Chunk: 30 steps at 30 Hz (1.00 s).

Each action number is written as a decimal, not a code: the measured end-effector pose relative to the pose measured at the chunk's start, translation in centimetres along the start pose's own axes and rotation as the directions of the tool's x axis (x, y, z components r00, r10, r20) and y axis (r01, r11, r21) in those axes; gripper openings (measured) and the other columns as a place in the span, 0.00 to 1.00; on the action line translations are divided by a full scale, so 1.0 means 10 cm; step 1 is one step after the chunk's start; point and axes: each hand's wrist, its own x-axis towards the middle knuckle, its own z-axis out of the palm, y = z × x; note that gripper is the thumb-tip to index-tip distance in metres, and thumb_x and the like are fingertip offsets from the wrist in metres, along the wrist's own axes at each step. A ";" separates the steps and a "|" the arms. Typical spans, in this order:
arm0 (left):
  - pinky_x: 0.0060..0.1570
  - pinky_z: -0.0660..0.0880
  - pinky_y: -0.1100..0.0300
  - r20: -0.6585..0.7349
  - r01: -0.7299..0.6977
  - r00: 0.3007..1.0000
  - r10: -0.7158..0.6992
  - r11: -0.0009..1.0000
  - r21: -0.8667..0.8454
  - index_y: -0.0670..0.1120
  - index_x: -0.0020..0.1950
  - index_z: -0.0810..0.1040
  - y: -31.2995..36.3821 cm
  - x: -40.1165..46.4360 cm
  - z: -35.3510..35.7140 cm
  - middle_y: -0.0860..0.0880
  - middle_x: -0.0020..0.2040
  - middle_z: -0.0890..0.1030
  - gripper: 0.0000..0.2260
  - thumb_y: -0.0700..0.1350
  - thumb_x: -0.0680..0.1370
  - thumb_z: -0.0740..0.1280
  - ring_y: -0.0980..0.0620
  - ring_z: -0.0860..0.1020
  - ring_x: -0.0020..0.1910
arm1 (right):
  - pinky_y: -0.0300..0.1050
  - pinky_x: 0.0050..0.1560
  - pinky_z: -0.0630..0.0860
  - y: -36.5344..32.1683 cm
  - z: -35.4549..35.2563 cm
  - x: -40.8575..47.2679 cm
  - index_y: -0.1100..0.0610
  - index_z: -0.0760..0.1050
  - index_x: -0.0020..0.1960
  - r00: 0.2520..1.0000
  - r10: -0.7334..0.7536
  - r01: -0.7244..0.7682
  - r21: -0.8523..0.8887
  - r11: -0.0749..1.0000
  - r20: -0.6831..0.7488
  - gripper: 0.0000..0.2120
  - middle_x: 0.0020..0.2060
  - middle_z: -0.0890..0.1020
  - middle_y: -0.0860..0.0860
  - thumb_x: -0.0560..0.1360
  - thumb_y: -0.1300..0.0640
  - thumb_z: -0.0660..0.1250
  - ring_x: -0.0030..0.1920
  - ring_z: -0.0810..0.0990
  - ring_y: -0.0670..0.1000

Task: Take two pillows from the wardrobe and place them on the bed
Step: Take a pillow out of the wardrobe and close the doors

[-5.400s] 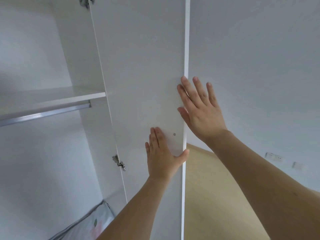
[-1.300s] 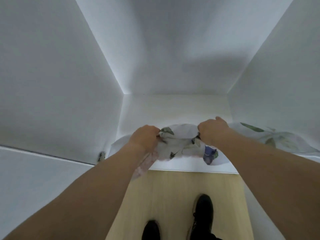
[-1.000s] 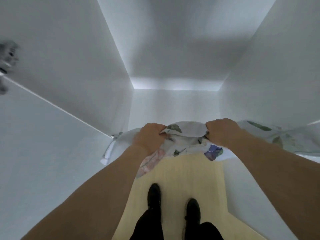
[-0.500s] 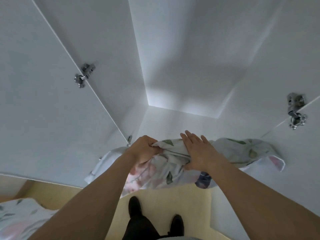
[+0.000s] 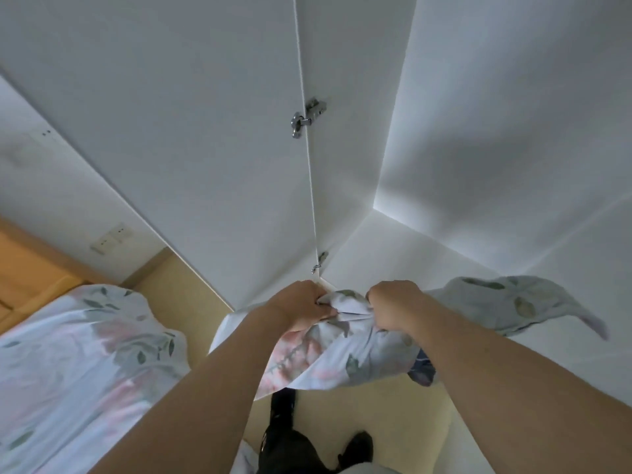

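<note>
At wardrobe (image 5: 461, 138) mouth: floral pillow (image 5: 342, 350) half out, partly on the wardrobe floor.
Left hand (image 5: 301, 307): fist clenched on bunched pillow fabric.
Right hand (image 5: 393, 304): likewise gripping fabric, just beside.
Bed (image 5: 75, 364): lower left, floral cover.

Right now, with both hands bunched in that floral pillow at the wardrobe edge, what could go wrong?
1. The left hand and right hand grip only gathered fabric of the floral pillow, so the cover may slip or stretch.
2. Its far end lies on the wardrobe floor and could drag.
3. The open door stands close beside the left arm.
</note>
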 end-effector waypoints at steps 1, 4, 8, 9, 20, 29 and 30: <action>0.38 0.70 0.58 0.022 0.023 0.999 -0.023 1.000 0.016 0.48 0.43 0.81 -0.14 -0.05 -0.04 0.50 0.39 0.82 0.10 0.54 0.75 0.67 0.51 0.78 0.39 | 0.42 0.40 0.68 -0.13 -0.02 0.07 0.53 0.65 0.34 1.000 -0.019 0.020 -0.030 0.999 0.008 0.11 0.31 0.67 0.48 0.70 0.63 0.63 0.34 0.71 0.52; 0.43 0.74 0.57 0.013 0.156 0.988 -0.155 0.988 -0.011 0.51 0.47 0.81 -0.61 -0.25 -0.21 0.52 0.43 0.82 0.16 0.62 0.72 0.66 0.51 0.79 0.44 | 0.41 0.38 0.66 -0.52 -0.11 0.27 0.54 0.66 0.36 0.996 -0.087 0.090 -0.128 0.988 0.025 0.08 0.30 0.67 0.48 0.69 0.63 0.63 0.28 0.65 0.48; 0.51 0.75 0.55 -0.130 0.347 0.899 -0.419 0.861 -0.373 0.42 0.57 0.80 -1.20 -0.37 -0.47 0.43 0.55 0.82 0.22 0.60 0.78 0.62 0.43 0.79 0.54 | 0.41 0.38 0.65 -0.88 -0.24 0.45 0.54 0.67 0.41 0.990 -0.123 0.137 -0.223 0.965 0.074 0.07 0.30 0.67 0.48 0.70 0.61 0.66 0.28 0.65 0.48; 0.53 0.74 0.54 -0.173 0.386 0.836 -0.521 0.782 -0.489 0.39 0.60 0.78 -1.34 -0.39 -0.54 0.40 0.58 0.80 0.23 0.58 0.79 0.62 0.40 0.78 0.57 | 0.41 0.38 0.66 -0.94 -0.27 0.48 0.54 0.67 0.40 0.987 -0.124 0.145 -0.245 0.959 0.099 0.08 0.31 0.68 0.48 0.70 0.60 0.67 0.28 0.65 0.48; 0.68 0.64 0.45 -0.559 0.052 0.587 -0.586 0.716 -0.696 0.47 0.77 0.55 -1.72 -0.34 -1.25 0.43 0.73 0.67 0.29 0.57 0.80 0.59 0.41 0.66 0.71 | 0.41 0.41 0.69 -1.14 -0.30 0.57 0.57 0.69 0.38 0.978 -0.130 0.170 -0.264 0.950 0.162 0.06 0.31 0.67 0.48 0.71 0.62 0.66 0.30 0.70 0.50; 0.40 0.66 0.52 -0.695 0.187 0.514 -0.503 0.856 -0.481 0.44 0.49 0.65 -1.43 -0.33 -1.05 0.46 0.38 0.74 0.13 0.55 0.81 0.56 0.41 0.73 0.40 | 0.41 0.42 0.69 -0.94 -0.18 0.40 0.57 0.76 0.54 0.982 -0.146 0.174 -0.261 0.949 0.122 0.11 0.31 0.67 0.48 0.72 0.62 0.65 0.39 0.73 0.54; 0.39 0.66 0.52 -0.711 0.190 0.509 -0.484 0.869 -0.456 0.45 0.48 0.64 -1.39 -0.36 -0.98 0.48 0.35 0.73 0.13 0.55 0.81 0.56 0.41 0.72 0.38 | 0.41 0.42 0.69 -0.91 -0.16 0.37 0.57 0.76 0.55 0.983 -0.140 0.167 -0.257 0.952 0.120 0.11 0.31 0.67 0.48 0.72 0.63 0.64 0.40 0.73 0.54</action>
